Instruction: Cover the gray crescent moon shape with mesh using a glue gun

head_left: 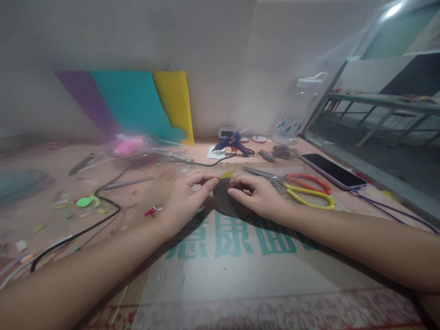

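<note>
- At the far left, a black cord (112, 213) curves over the pink tabletop (68, 183) among small coloured scraps, with a bright green piece (84, 201) beside it.
- Behind these, a clear plastic wrapping (146, 149) holds something bright pink (129, 145); glare and blur hide its exact form. A purple, teal and yellow sheet (130, 103) stands against the wall behind it.
- Left hand (187, 195): thumb and forefinger are pinched together at the left end of a small yellow piece (227, 174), which sits between the two hands, above a dark round shape (228, 201).
- Right hand (259, 195): fingers curled, thumb and forefinger slightly apart near the piece's right end; whether they grip it I cannot tell.
- Beyond the hands, a blue glue gun (235, 144) rests by a white card (216, 152), with a small display device (227, 132) behind.
- Right of it, two grey bundles (283, 151) lie before a clear bottle (290, 114) with a white lid on; its contents cannot be made out.
- Scissors (309, 190) with red and yellow handles lie beside the right hand, blades apart.
- Farthest right on the table is a dark-screened phone (333, 170).
</note>
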Tool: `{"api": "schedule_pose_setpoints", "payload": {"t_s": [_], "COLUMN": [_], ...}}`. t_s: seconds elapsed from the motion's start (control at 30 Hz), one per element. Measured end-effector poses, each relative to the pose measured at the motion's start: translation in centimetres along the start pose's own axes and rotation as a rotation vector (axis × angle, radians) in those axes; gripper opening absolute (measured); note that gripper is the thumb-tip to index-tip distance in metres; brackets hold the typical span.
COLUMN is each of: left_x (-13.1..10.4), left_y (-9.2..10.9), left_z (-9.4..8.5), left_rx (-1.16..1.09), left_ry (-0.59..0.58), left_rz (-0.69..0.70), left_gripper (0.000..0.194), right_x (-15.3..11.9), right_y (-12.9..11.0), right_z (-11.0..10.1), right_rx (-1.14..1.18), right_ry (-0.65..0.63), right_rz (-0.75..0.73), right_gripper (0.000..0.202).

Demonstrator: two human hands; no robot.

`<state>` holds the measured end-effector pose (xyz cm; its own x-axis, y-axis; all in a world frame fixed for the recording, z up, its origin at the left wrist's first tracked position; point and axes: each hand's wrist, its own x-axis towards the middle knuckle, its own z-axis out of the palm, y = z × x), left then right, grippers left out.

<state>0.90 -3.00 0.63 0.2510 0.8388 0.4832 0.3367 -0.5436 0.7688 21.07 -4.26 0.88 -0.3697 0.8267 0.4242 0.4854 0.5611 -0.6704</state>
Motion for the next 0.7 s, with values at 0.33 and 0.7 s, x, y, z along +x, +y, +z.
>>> {"api": "schedule_pose_setpoints", "payload": {"t_s": [0.33,0.7], "left_x": [-0.1,0.3], "left_y": [-0.1,0.3], "left_z": [0.6,-0.4], "left_rx": [-0.204,-0.069], "left_ry": [0.001,0.106], "left_rz": [-0.122,-0.063], "left_gripper": [0.038,0.033], "right_x": [0.1,0.0], "right_y": [0.0,0.6], "right_z": [-0.1,-0.5], "right_rx": [-0.056,-0.125], "right_ry": [0.034,0.102], "right_rz": [-0.017,-0.141], "right_gripper": [0.016,0.011]}}
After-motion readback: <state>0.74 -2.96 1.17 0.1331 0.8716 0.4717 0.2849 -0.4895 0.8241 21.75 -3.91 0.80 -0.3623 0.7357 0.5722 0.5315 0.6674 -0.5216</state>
